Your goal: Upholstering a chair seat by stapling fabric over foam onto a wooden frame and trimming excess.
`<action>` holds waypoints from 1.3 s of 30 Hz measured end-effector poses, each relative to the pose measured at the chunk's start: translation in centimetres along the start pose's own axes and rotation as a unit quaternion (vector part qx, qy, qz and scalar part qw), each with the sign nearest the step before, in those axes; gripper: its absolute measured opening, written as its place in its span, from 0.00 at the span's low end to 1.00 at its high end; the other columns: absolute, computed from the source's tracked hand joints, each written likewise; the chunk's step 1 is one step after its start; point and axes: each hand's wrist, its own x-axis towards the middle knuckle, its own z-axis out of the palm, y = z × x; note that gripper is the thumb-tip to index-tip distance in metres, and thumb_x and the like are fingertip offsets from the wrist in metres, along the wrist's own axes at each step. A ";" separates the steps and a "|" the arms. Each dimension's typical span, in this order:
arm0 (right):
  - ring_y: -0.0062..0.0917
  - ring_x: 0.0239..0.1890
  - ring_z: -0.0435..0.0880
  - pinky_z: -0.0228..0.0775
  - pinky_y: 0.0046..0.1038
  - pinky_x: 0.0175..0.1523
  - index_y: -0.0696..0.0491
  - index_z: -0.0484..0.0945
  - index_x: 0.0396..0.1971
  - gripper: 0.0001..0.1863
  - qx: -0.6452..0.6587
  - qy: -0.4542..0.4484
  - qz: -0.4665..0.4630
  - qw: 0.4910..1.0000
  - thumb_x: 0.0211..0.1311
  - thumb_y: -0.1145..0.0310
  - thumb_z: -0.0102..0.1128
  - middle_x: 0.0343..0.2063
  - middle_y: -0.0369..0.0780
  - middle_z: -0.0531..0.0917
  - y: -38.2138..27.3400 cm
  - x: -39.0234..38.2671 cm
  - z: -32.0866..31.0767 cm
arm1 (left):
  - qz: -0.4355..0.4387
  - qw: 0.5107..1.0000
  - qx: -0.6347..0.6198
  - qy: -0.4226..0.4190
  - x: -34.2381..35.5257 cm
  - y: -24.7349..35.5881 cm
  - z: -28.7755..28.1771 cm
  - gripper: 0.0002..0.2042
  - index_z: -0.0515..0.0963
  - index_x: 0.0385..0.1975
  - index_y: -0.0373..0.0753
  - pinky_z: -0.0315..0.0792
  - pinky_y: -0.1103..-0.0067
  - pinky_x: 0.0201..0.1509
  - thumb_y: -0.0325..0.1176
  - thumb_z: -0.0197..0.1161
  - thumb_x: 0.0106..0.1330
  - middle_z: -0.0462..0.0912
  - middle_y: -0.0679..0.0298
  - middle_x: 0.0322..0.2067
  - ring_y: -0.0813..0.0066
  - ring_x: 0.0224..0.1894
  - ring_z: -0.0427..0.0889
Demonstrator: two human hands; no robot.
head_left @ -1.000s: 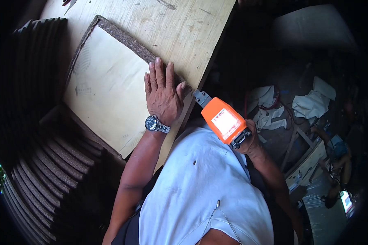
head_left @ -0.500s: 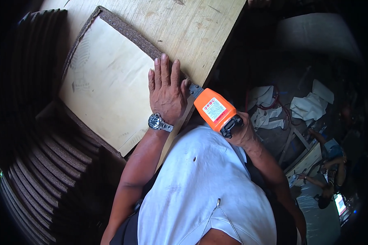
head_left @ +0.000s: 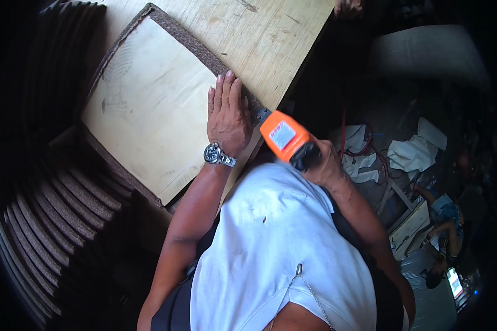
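My left hand, with a metal watch at its wrist, lies flat near the right edge of a panel made of pale board bordered by brown speckled fabric, on a plywood table. Its fingertips reach onto the fabric border. My right hand grips an orange power stapler or nailer by its far end, mostly hidden beneath the tool's body. The tool's metal nose meets the fabric border just right of my left fingers, by the table edge.
Stacked brown fabric-covered panels fill the left. On the floor at right are crumpled pale scraps and a red hose. Another person is low at the right, near a lit screen. Another hand shows at the table's far corner.
The orange tool and my right hand have moved up and left, bringing the nose onto the panel's edge. My left hand appears slightly farther right, its fingers closer together. The view has shifted a little.
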 end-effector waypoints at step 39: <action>0.17 0.26 0.76 0.68 0.27 0.32 0.56 0.82 0.39 0.14 -0.223 -0.258 -0.072 0.938 0.65 0.60 0.67 0.21 0.32 0.77 -18.1 5.4 2.9 | -0.202 0.915 -0.132 0.323 -22.8 -2.9 -2.3 0.16 0.80 0.49 0.40 0.79 0.68 0.48 0.24 0.67 0.60 0.85 0.56 0.44 0.57 0.45 0.84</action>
